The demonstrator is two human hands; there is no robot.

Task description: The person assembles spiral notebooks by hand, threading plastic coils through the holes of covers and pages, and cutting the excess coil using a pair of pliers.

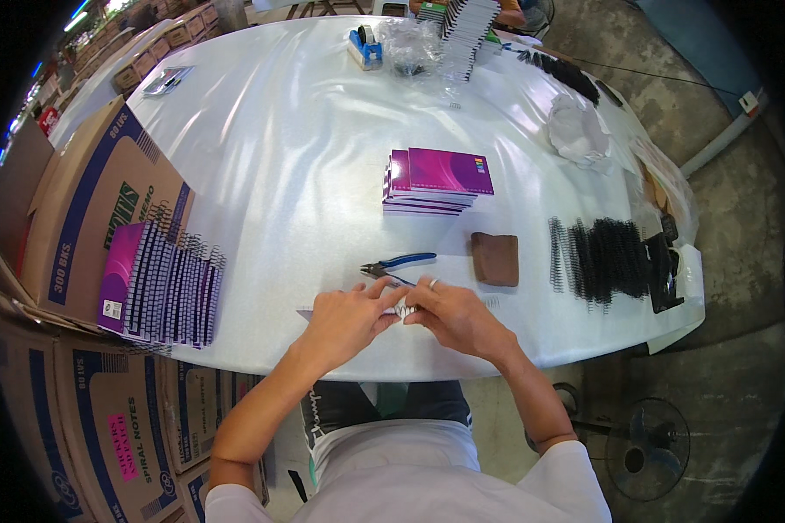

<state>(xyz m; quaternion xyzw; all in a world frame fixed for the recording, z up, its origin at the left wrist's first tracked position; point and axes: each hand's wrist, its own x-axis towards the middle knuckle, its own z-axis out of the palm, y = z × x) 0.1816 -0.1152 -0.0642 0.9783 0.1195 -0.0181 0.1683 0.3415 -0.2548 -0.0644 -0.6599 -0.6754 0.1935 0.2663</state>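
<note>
Near the table's front edge, my left hand [344,320] and my right hand [453,318] meet, fingers pinched on the edge of a small notebook [305,313]. Most of it is hidden under the hands; a purple corner shows left of my left hand and white page edges between the fingertips. A ring is on one right-hand finger. Just right of that hand, a thin wire coil [493,302] shows; whether it joins the notebook I cannot tell. Right beyond my fingertips lie blue-handled cutting pliers [407,260]. A brown block [494,260] rests to their right.
Purple notebooks [445,170] are stacked mid-table. Spiral-bound ones [170,288] stand in a row at left, by a cardboard box [87,213]. Black coils [606,257] lie at right. Farther back are a blue tape dispenser [365,50], crumpled plastic [410,48] and another notebook stack [469,35].
</note>
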